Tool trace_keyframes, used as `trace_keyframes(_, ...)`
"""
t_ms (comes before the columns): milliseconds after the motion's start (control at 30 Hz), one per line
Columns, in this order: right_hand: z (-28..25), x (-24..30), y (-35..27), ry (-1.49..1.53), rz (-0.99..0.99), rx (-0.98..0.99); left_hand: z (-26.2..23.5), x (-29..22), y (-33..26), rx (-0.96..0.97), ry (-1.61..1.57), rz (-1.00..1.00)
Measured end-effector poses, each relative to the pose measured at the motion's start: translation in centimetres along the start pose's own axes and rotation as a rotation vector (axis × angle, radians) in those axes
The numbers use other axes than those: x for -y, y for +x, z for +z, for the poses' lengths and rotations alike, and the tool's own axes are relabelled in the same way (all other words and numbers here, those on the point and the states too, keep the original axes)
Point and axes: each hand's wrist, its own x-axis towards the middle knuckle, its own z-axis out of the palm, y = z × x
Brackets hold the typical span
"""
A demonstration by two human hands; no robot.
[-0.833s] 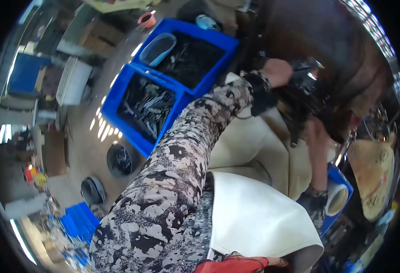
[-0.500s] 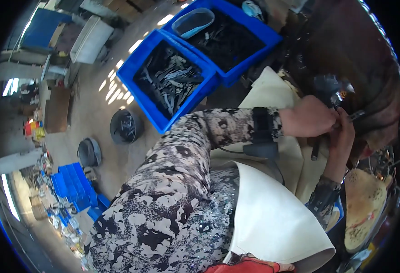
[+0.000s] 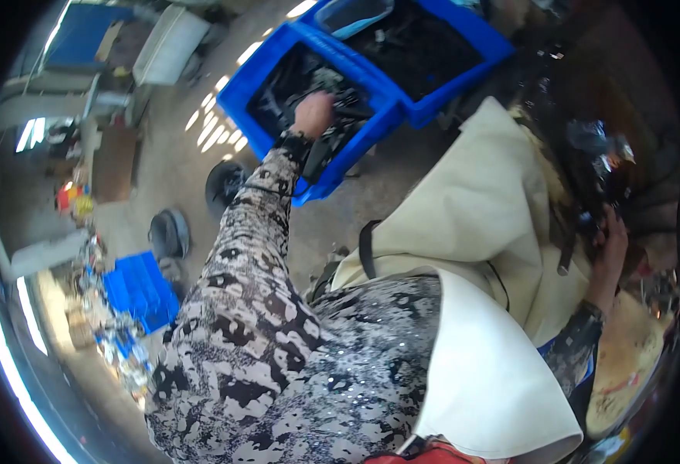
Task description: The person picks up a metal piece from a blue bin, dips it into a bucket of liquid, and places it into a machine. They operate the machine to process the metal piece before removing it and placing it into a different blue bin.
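Blue bin, upper middle: your left hand reaches among its dark parts, grip unclear. Right hand clasps a dark piece; sorting looks ongoing.

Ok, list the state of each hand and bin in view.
left hand: reaching into the near blue bin, on dark metal parts; grip unclear.
right hand: on a dark metal assembly, fingers curled.
near blue bin: open, holding parts.
far blue bin: open, holding dark parts.
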Motion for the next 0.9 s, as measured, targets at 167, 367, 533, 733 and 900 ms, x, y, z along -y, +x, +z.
trace_keyframes(167,2.8,3.0,-1.9,0.228,0.007,0.271,4.1,2.3,-1.2,0.006,0.161,0.141)
trace_keyframes(367,1.3,2.5,-1.8,0.411,0.079,0.348,1.4,0.7,2.7,0.126,0.212,0.287)
trace_keyframes(533,2.2,3.6,-1.9,0.351,0.004,0.296,-3.8,1.8,3.1,-0.238,-0.209,-0.105)
trace_keyframes(733,6.9,7.8,-4.2,0.044,-0.182,0.156,-19.5,-23.1,10.3,-0.086,-1.540,-0.153)
trace_keyframes(900,8.6,7.0,-3.9,0.166,-0.580,0.195,-20.6,-37.6,13.5,0.295,-1.967,0.215)
